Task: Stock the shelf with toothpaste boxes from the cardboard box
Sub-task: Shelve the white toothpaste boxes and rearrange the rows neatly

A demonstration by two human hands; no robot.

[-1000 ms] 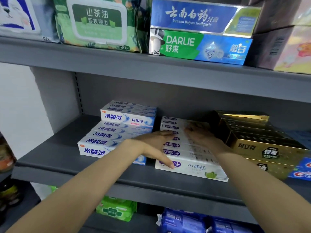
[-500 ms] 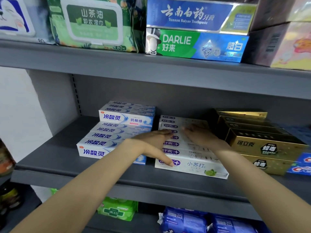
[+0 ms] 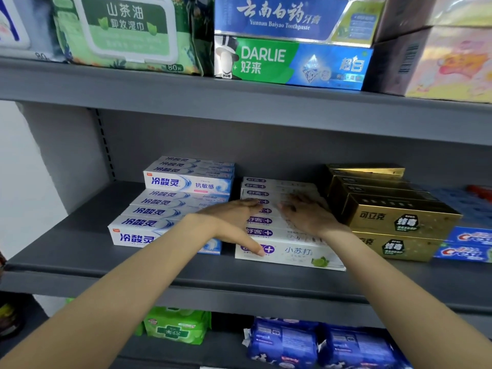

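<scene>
My two hands lie on the row of white toothpaste boxes with purple lettering (image 3: pixel 282 235), which sits on the middle grey shelf (image 3: pixel 186 272), one box behind another running from the front edge back toward the shelf's rear wall. My left hand (image 3: pixel 234 222) rests flat over the left end of that row, fingers straight and laid across the box tops, with the thumb reaching down onto the front face of the foremost box. My right hand (image 3: pixel 306 214) rests on the tops of the boxes further back and to the right, fingers spread and only lightly bent; it presses on them and grips nothing.

Just left of the white row, with a narrow gap between, are the blue-and-white toothpaste boxes (image 3: pixel 170 209), also lined front to back, with a second tier stacked on the rear ones. Just right of the white row stand the gold boxes (image 3: pixel 399 222), stacked two high and touching or nearly touching the row's right side; I cannot tell which. Beyond the gold ones, further right, are blue Crest boxes (image 3: pixel 471 243).

Above the white row, on the upper shelf, a green and blue Darlie box (image 3: pixel 292 62) lies under a blue Yunnan Baiyao box (image 3: pixel 279 17), with a green wet-wipes pack (image 3: pixel 127 30) to their left. Below the white row, on the lower shelf, are green packs (image 3: pixel 175 326) and blue packs (image 3: pixel 319 344).
</scene>
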